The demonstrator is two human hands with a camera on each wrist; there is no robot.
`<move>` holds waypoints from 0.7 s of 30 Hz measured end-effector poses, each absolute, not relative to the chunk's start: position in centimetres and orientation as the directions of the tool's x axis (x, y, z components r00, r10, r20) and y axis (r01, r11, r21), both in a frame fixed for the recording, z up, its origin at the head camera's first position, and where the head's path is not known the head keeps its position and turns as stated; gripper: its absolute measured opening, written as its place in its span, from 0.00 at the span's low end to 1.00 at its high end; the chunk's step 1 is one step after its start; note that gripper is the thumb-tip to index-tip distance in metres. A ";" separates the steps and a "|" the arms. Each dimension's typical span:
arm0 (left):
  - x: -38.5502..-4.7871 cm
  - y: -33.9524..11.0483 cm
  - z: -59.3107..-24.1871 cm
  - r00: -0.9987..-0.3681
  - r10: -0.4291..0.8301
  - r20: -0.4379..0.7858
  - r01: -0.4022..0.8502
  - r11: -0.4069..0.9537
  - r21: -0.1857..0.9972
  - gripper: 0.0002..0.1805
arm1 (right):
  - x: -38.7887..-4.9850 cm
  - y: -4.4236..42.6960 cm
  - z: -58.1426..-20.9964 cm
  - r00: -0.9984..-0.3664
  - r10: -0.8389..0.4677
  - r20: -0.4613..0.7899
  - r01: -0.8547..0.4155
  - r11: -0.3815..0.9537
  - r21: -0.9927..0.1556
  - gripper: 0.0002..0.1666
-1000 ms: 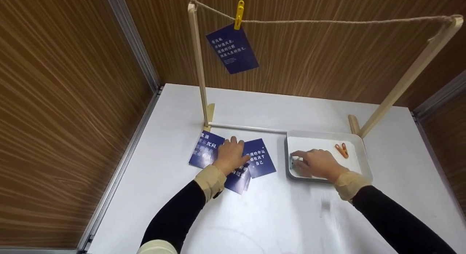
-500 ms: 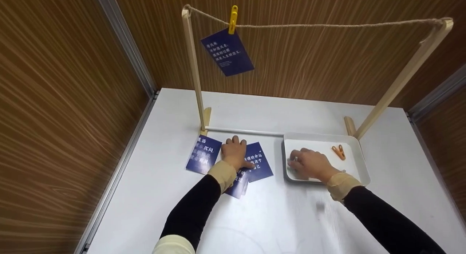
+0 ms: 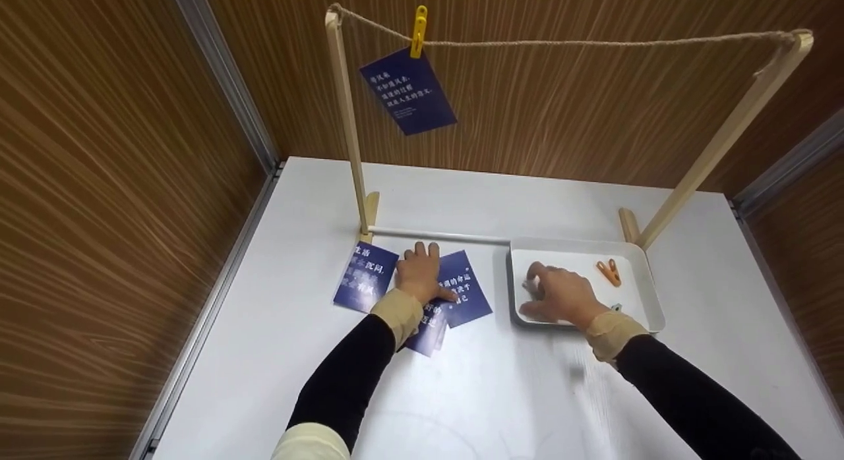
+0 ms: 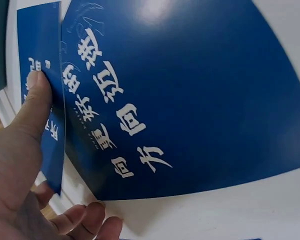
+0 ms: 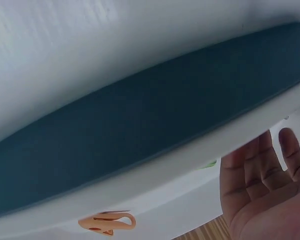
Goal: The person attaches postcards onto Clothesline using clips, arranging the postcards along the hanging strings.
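Note:
Blue cards with white Chinese characters lie on the white table. My left hand (image 3: 417, 275) rests on them, its thumb on the right card (image 3: 471, 295) and its other fingers along a card's edge in the left wrist view. Another blue card (image 3: 366, 275) lies just left of that hand. My right hand (image 3: 564, 294) reaches into the white tray (image 3: 653, 285), thumb and fingers apart; nothing shows between them in the right wrist view. An orange clothespin (image 3: 608, 273) lies in the tray, and a small teal clip (image 3: 616, 308) shows near the right wrist.
A wooden frame (image 3: 346, 117) stands behind the cards. Along its top runs a twine line (image 3: 593, 43), from which a yellow clothespin (image 3: 419, 31) hangs a tilted blue card (image 3: 409, 94). Wood-grain panels surround the table.
My left hand has shifted over the cards, uncovering more of the left card. My right hand has moved off the teal clip at the tray's left side, and its fingers have spread.

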State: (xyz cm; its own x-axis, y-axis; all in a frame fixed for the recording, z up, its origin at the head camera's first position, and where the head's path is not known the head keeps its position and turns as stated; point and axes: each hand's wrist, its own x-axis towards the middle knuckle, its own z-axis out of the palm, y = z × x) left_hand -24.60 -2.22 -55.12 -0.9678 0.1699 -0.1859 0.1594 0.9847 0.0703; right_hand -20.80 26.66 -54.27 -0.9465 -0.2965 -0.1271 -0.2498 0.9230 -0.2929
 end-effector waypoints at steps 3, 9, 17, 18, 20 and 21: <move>-24.3 -2.3 -54.5 -0.969 0.165 -0.183 0.133 0.975 0.175 0.53 | -20.8 26.6 -54.3 -0.944 -0.297 -0.141 -0.244 0.920 -0.307 0.39; -23.6 -2.7 -53.0 -0.967 0.180 -0.178 0.081 0.886 0.457 0.27 | -20.6 26.5 -54.0 -0.940 -0.292 -0.177 -0.216 0.910 -0.355 0.27; -23.1 -3.1 -50.9 -0.944 0.246 -0.222 -0.082 0.475 0.876 0.13 | -21.2 26.5 -51.9 -0.942 -0.327 -0.081 -0.251 0.842 -0.477 0.21; -23.2 -3.1 -50.6 -0.945 0.245 -0.217 -0.096 0.425 0.900 0.13 | -21.5 26.5 -51.4 -0.944 -0.325 -0.062 -0.253 0.829 -0.499 0.22; -23.4 -3.0 -49.7 -0.953 0.237 -0.191 -0.105 0.334 0.937 0.13 | -22.0 26.4 -49.9 -0.950 -0.312 -0.028 -0.250 0.807 -0.536 0.23; -23.6 -2.9 -49.1 -0.959 0.230 -0.166 -0.095 0.291 0.952 0.14 | -22.4 26.3 -49.0 -0.951 -0.309 -0.006 -0.253 0.790 -0.559 0.25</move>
State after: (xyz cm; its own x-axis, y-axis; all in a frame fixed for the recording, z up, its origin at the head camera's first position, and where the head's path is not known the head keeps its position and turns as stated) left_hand -23.64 -2.89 -49.07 -0.9588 0.2303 -0.1664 -0.0952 0.2915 0.9518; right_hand -22.37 26.33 -48.97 -0.9509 -0.3094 -0.0061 -0.2534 0.7898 -0.5585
